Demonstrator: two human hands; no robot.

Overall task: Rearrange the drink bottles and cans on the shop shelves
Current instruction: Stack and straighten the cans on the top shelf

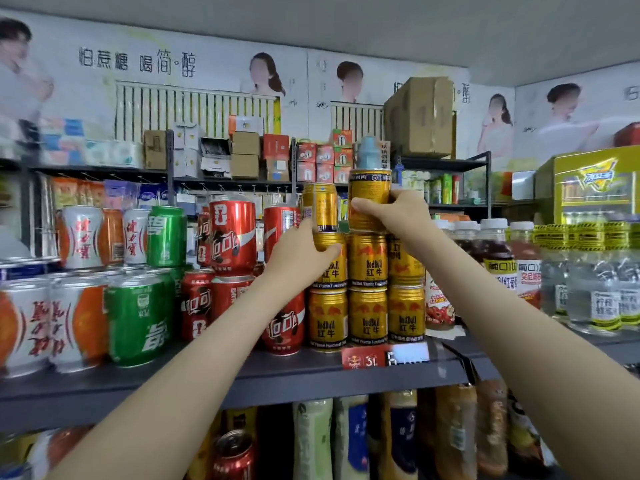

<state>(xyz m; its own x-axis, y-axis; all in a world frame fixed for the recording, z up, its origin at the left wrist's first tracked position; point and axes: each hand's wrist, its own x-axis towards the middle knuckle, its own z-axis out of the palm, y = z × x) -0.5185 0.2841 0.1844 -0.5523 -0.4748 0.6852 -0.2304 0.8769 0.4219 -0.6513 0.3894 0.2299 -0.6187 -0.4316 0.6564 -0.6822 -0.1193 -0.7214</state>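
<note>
Head view is showing both hands working at a three-tier stack of gold cans (367, 292) on the grey shelf (277, 375). The right hand (398, 213) is gripping the top gold can (369, 188), thumb and fingers curled round its body, the can upright atop the stack. The left hand (298, 258) is wrapping the leftmost middle-tier can (334, 270), thumb across its front. Red cans (233, 233) are standing just to the left.

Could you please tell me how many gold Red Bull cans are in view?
8. Bottom row: three cans. Middle row: three. Top: one by the left hand, one can held by the right hand. Others may be hidden behind.
</note>
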